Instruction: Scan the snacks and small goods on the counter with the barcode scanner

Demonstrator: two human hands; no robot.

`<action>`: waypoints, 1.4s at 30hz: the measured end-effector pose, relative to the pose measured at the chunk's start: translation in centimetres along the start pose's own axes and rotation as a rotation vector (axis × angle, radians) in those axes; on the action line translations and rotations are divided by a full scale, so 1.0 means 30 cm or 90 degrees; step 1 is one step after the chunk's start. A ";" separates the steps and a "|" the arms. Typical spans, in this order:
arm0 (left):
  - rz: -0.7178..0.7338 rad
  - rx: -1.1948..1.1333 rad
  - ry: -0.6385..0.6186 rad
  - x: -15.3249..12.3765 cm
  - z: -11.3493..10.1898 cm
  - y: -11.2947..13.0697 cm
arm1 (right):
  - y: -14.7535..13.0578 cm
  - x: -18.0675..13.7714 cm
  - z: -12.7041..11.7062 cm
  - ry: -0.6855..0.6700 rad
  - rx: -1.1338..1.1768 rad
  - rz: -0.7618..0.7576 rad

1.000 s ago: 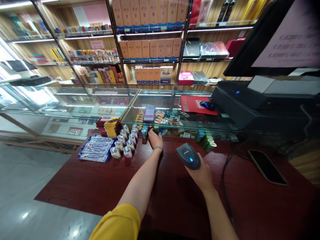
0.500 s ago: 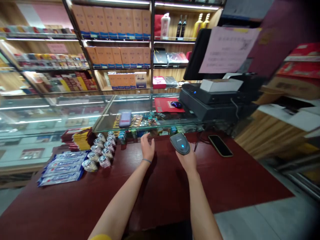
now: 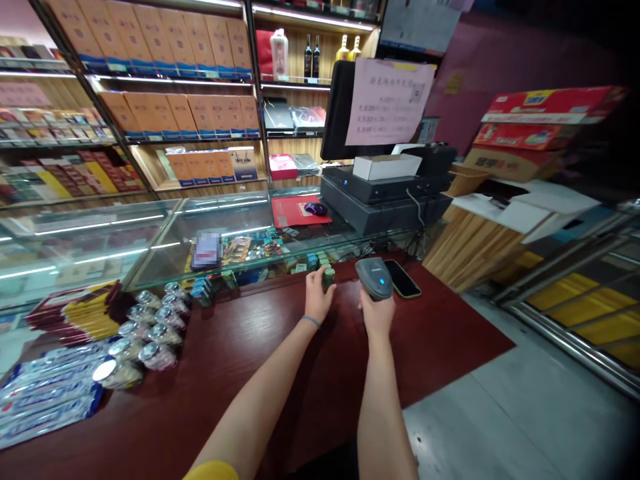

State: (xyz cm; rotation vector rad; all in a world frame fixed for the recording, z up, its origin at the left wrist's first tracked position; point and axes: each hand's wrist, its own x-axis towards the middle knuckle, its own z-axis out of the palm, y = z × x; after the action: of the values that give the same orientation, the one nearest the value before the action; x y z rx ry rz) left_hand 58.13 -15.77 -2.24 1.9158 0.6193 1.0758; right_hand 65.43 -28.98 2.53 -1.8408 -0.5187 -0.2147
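Note:
My right hand (image 3: 379, 313) is closed around the handle of a dark barcode scanner (image 3: 374, 279), whose blue light is lit. My left hand (image 3: 319, 297) is at the counter's far edge, thumb and fingers apart, beside a small green cylindrical container (image 3: 329, 276). Whether the fingers touch it I cannot tell. Just behind stand several similar green and blue containers (image 3: 313, 260). A dark phone (image 3: 403, 279) lies on the counter to the right of the scanner.
On the dark red counter (image 3: 240, 373), several lidded jars (image 3: 160, 335), blue-white packets (image 3: 55, 393) and maroon-yellow packs (image 3: 93, 312) sit at left. A glass case (image 3: 150, 247) borders the far edge. A monitor (image 3: 340, 113) and stacked cartons (image 3: 545, 127) stand at right.
The view has swung to the right. My left hand has moved rightward to the green containers, closer to the scanner. My right hand still holds the scanner, now nearer the phone.

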 end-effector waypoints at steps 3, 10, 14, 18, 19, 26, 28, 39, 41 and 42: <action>0.016 0.042 -0.011 0.000 0.020 0.000 | 0.014 0.005 0.004 0.024 -0.012 -0.015; 0.036 0.056 -0.019 0.002 0.024 -0.013 | 0.011 0.007 0.002 -0.003 -0.030 -0.026; 0.042 0.044 -0.005 0.008 0.011 -0.004 | -0.018 -0.012 -0.001 0.008 -0.026 -0.009; -0.040 -0.117 0.050 0.001 -0.073 -0.003 | -0.049 -0.031 0.007 -0.016 -0.045 0.027; -0.073 -0.184 0.062 -0.004 -0.113 -0.006 | -0.057 -0.035 0.012 -0.029 -0.052 0.028; -0.252 -0.441 0.079 -0.087 -0.524 -0.046 | -0.150 -0.114 0.077 -0.117 -0.118 -0.066; -0.280 -0.488 0.078 -0.116 -0.638 -0.061 | -0.184 -0.158 0.100 -0.179 -0.121 -0.108; -0.403 -0.728 0.211 -0.182 -0.884 -0.182 | -0.270 -0.400 0.223 -0.552 -0.194 -0.489; -0.404 -0.743 0.215 -0.178 -0.884 -0.189 | -0.275 -0.422 0.233 -0.572 -0.189 -0.508; -0.407 -0.748 0.212 -0.177 -0.883 -0.189 | -0.277 -0.429 0.235 -0.578 -0.190 -0.512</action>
State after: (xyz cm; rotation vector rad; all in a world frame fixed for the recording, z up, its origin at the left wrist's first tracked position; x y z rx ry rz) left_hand 32.54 -5.40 -1.85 0.4777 0.5258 0.9766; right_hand 49.50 -23.42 2.23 -1.8530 -1.9449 0.0367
